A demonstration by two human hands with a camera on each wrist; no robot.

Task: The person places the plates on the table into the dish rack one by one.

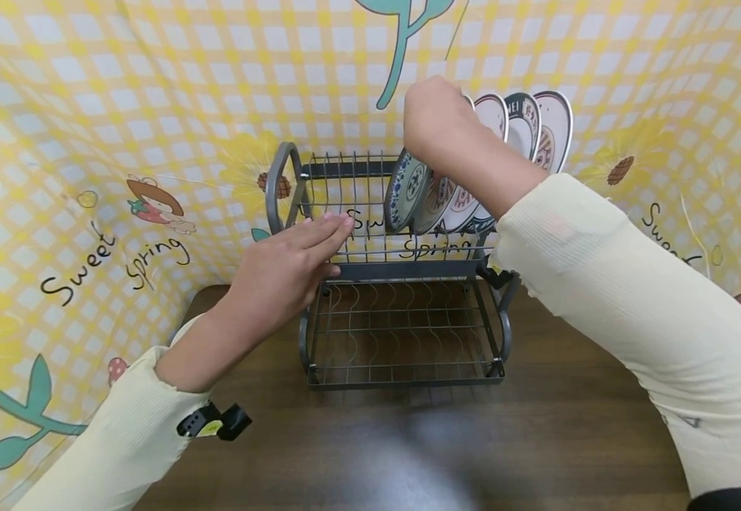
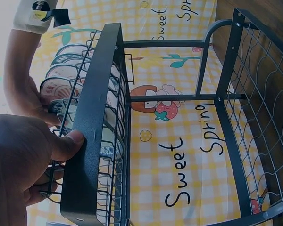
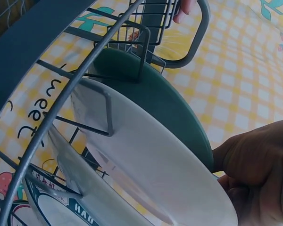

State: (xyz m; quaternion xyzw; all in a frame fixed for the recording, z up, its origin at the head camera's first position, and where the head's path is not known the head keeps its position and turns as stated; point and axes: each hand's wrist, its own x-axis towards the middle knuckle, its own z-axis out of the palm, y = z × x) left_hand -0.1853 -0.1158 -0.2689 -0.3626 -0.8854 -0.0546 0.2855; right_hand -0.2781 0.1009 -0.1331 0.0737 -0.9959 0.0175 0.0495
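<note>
A two-tier dark metal dish rack (image 1: 402, 270) stands on the table. My left hand (image 1: 281, 266) grips the front rail of its upper tier at the left, with the thumb (image 2: 71, 141) on the flat bar and the other fingers among the wires. Toward the back, my right hand (image 1: 437, 121) pinches the rim of the leftmost plate, which has a blue floral face (image 1: 404, 193) and a green back (image 3: 155, 101). This plate leans in the upper tier. Beside it a white plate (image 3: 151, 146) and several other patterned plates (image 1: 554, 131) stand on edge to the right.
The lower tier (image 1: 402, 341) of wavy wires holds no dishes. Brown wooden tabletop (image 1: 370, 440) extends in front of the rack. A yellow checked cloth (image 1: 217, 92) with printed flowers and lettering hangs behind and at the sides.
</note>
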